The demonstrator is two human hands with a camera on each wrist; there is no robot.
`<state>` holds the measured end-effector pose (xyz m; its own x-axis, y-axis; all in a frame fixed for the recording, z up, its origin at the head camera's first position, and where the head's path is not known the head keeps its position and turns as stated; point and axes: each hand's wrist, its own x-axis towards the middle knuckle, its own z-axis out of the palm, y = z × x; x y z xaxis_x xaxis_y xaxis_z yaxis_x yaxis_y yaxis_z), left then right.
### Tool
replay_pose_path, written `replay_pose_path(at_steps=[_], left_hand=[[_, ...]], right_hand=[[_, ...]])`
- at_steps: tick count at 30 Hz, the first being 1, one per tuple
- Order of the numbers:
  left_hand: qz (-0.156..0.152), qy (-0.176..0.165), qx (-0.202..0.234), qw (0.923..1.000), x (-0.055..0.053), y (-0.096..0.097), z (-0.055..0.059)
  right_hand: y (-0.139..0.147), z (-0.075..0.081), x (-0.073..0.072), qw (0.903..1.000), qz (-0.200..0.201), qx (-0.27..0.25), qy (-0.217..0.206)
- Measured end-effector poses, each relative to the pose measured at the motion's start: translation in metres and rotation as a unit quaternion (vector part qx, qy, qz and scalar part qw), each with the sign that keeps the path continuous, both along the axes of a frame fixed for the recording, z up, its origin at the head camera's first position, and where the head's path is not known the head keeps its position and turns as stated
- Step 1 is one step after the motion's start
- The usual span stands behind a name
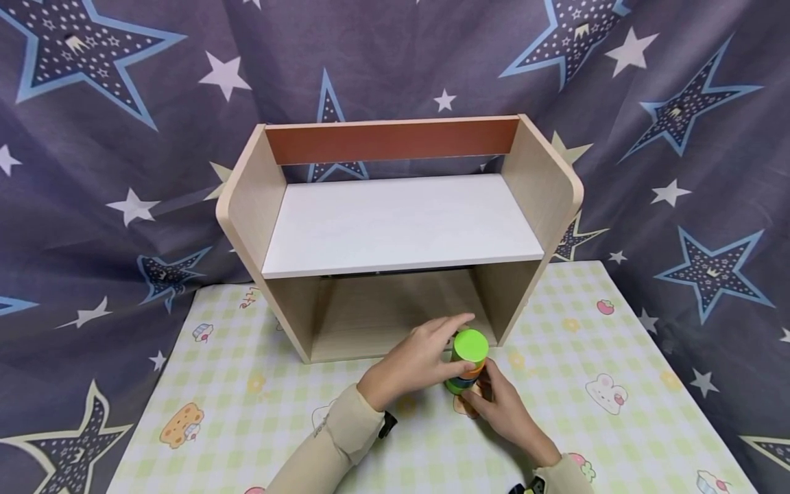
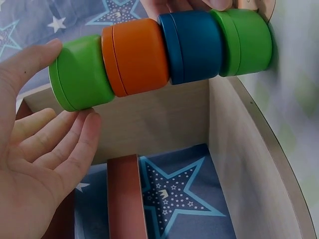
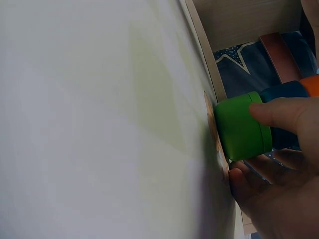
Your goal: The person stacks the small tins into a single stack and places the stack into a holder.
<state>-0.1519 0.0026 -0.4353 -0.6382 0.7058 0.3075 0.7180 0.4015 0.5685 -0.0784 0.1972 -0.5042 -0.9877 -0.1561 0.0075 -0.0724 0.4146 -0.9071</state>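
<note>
A stack of small round lidded canisters stands upright on the tablecloth, in front of a small shelf unit. From the top come a green canister [image 1: 471, 345], an orange one [image 2: 137, 57], a blue one [image 2: 197, 46] and another green one [image 3: 241, 128]. My left hand [image 1: 420, 358] holds the top green canister between thumb and fingers, its palm facing the stack in the left wrist view. Low on the right, my right hand [image 1: 505, 409] grips the bottom green canister, with the thumb [image 3: 274, 113] on its near side and fingers behind.
Just behind the hands stands the wooden shelf unit [image 1: 401, 223], with a white upper board, an open lower compartment and a reddish back rail [image 1: 395, 140]. A green-checked tablecloth [image 1: 247, 425] covers the table. Dark star-patterned fabric [image 1: 401, 62] hangs behind and at both sides.
</note>
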Motion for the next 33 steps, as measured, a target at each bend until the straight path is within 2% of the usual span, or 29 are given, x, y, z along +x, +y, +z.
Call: replay_pose_path(at_steps=[7,17,29,33], left_hand=[[0.005,-0.010,-0.004,0.9999,0.001,0.001,0.000],[0.025,-0.023,-0.024,0.9991,0.003,-0.002,-0.007],[0.046,-0.048,-0.002,0.9978,0.006,-0.019,-0.022],[0.054,-0.068,0.005,0.9962,0.008,-0.025,-0.030]], right_hand=[[0.011,-0.044,-0.010,0.9999,0.000,-0.013,0.000],[0.013,-0.045,-0.010,0.9995,0.008,-0.030,-0.004],[0.012,-0.046,-0.010,0.9997,-0.002,-0.024,-0.002],[0.012,-0.047,-0.010,0.9998,-0.001,-0.018,0.001]])
